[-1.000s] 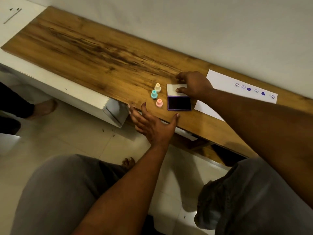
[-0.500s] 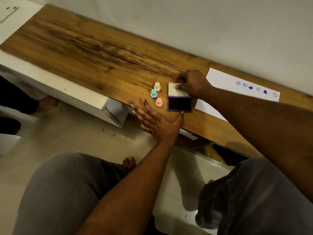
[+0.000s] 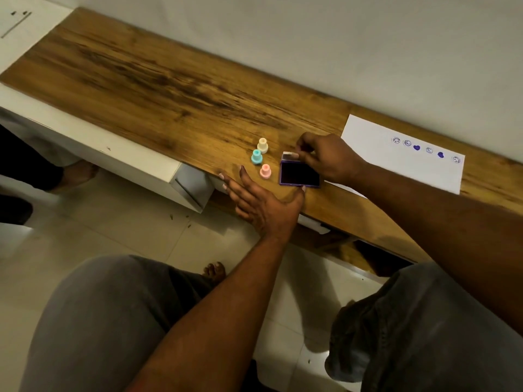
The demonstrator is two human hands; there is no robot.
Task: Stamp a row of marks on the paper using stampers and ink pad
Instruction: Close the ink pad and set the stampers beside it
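Note:
A purple ink pad [image 3: 300, 174] lies open near the wooden bench's front edge, its white lid [image 3: 289, 156] tilted up at the back. My right hand [image 3: 325, 158] grips that lid with thumb and fingers. My left hand [image 3: 263, 200] lies flat with fingers spread at the bench edge, its thumb tip touching the pad's front edge. Three small stampers stand left of the pad: cream [image 3: 262, 145], teal [image 3: 256, 157] and pink [image 3: 265, 171]. To the right lies white paper [image 3: 373, 142] bearing a row of several purple marks [image 3: 417, 147].
The wooden bench top [image 3: 158, 83] runs along a white wall. A white cabinet [image 3: 147, 168] sits under its left part. My knees in grey cloth fill the foreground over a tiled floor. Someone's foot [image 3: 76, 176] shows at left.
My right hand has lifted the pad's lid from lying flat to tilted up. My left hand has slid forward until its thumb reached the pad's front edge.

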